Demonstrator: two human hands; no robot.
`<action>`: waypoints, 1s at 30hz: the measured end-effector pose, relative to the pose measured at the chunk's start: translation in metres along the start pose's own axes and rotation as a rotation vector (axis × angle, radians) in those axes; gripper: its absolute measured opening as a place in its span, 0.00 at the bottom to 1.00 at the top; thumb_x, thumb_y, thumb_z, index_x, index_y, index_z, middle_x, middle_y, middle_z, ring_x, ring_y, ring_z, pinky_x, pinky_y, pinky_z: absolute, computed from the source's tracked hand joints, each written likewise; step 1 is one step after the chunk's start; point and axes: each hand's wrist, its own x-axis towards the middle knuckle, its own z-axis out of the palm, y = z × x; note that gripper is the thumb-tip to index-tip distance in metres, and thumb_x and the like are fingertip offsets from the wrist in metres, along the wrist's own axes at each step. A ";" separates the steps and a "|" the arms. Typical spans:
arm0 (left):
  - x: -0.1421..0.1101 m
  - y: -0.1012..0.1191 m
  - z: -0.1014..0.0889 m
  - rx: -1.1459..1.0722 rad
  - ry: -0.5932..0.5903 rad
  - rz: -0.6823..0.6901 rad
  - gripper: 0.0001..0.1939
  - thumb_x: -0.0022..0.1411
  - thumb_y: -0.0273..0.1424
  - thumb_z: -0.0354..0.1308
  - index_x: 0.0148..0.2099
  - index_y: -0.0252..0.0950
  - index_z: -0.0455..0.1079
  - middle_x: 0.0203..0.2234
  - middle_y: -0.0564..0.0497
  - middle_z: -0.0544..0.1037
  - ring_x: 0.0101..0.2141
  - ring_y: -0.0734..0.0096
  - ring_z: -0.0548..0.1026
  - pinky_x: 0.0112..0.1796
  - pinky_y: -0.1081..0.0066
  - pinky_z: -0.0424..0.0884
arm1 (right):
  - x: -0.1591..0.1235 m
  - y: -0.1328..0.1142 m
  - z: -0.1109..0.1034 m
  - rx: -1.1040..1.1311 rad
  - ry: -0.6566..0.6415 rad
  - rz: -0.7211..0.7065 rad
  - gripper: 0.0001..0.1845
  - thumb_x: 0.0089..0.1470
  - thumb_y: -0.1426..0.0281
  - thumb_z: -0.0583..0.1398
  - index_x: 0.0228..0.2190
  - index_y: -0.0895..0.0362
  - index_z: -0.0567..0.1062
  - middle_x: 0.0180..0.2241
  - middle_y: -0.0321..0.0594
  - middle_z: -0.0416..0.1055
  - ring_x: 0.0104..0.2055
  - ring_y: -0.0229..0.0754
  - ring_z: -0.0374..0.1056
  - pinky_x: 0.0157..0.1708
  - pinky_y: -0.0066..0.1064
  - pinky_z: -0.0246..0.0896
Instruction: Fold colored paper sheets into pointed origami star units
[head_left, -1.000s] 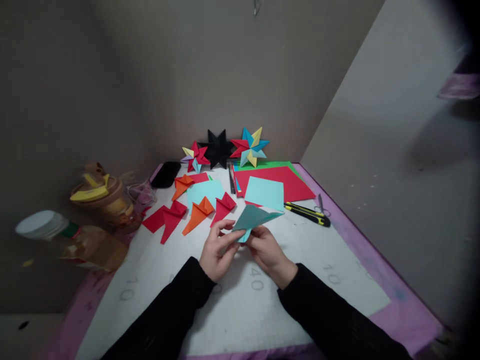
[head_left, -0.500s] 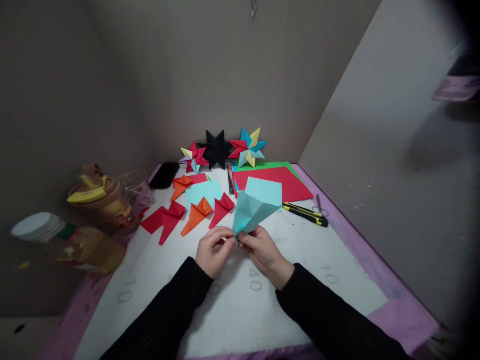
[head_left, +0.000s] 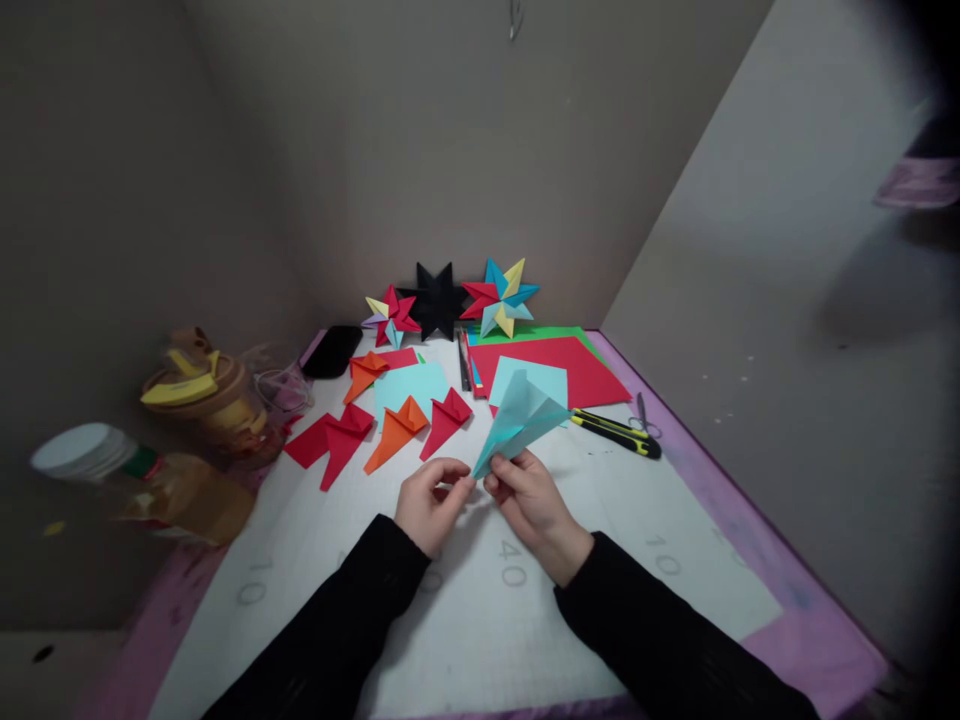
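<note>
At the far side, three paper stars point(head_left: 437, 300), one black and two multicolored. Near left of those, one dark phone point(head_left: 332, 352). In the middle, two folded orange pieces point(head_left: 394, 435) and two folded red pieces point(head_left: 446, 422). Between two hands point(head_left: 534, 505), one folded light-blue piece point(head_left: 511, 425). Beyond, two flat light-blue sheets point(head_left: 409, 388). To the right, one large red sheet point(head_left: 592, 368) and one pair of scissors point(head_left: 642, 412). At far left, one brown-lidded cup point(head_left: 225, 412) and one white-capped container point(head_left: 82, 450).

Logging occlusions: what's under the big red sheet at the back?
Green paper sticks out past the far edge of the red sheet, with a bit of blue paper at its left. Anything fully beneath it is covered.
</note>
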 end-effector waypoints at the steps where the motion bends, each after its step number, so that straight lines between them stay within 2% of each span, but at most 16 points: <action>1: 0.000 0.000 0.000 0.015 -0.011 0.017 0.06 0.56 0.32 0.56 0.33 0.34 0.71 0.28 0.49 0.75 0.30 0.71 0.74 0.27 0.75 0.71 | -0.001 0.000 0.000 -0.006 -0.002 -0.001 0.14 0.37 0.67 0.69 0.24 0.57 0.69 0.19 0.29 0.64 0.20 0.30 0.57 0.22 0.25 0.52; 5: 0.000 0.003 -0.001 0.072 0.004 0.038 0.08 0.56 0.31 0.56 0.27 0.34 0.71 0.23 0.50 0.74 0.26 0.73 0.72 0.25 0.76 0.69 | -0.003 0.002 0.002 -0.060 -0.015 0.027 0.15 0.39 0.64 0.69 0.23 0.58 0.69 0.16 0.30 0.64 0.19 0.31 0.57 0.21 0.24 0.49; 16: 0.001 0.003 0.001 -0.030 -0.066 -0.208 0.07 0.50 0.32 0.57 0.26 0.33 0.70 0.20 0.52 0.73 0.23 0.74 0.70 0.24 0.76 0.66 | 0.001 0.005 0.002 -0.074 0.090 0.007 0.17 0.36 0.65 0.70 0.20 0.59 0.68 0.13 0.29 0.62 0.17 0.30 0.55 0.19 0.24 0.48; 22: 0.001 0.001 0.001 0.003 -0.078 -0.237 0.07 0.50 0.32 0.57 0.26 0.33 0.71 0.20 0.51 0.73 0.23 0.73 0.69 0.25 0.76 0.66 | 0.008 0.000 -0.002 -0.020 0.168 -0.029 0.18 0.35 0.66 0.70 0.20 0.58 0.66 0.14 0.28 0.62 0.17 0.29 0.56 0.19 0.23 0.49; 27: 0.001 0.001 0.000 -0.055 -0.043 -0.203 0.10 0.52 0.35 0.58 0.30 0.33 0.71 0.25 0.50 0.74 0.27 0.71 0.70 0.25 0.76 0.66 | 0.001 0.001 0.000 -0.171 0.050 0.023 0.17 0.38 0.63 0.68 0.21 0.59 0.68 0.14 0.30 0.63 0.17 0.30 0.56 0.18 0.23 0.47; 30: 0.002 0.001 -0.001 -0.096 -0.053 -0.209 0.11 0.52 0.37 0.59 0.29 0.33 0.70 0.23 0.50 0.73 0.25 0.73 0.69 0.24 0.77 0.65 | -0.002 0.003 0.002 -0.241 -0.020 0.048 0.17 0.41 0.60 0.67 0.21 0.59 0.69 0.14 0.31 0.64 0.17 0.30 0.57 0.18 0.23 0.47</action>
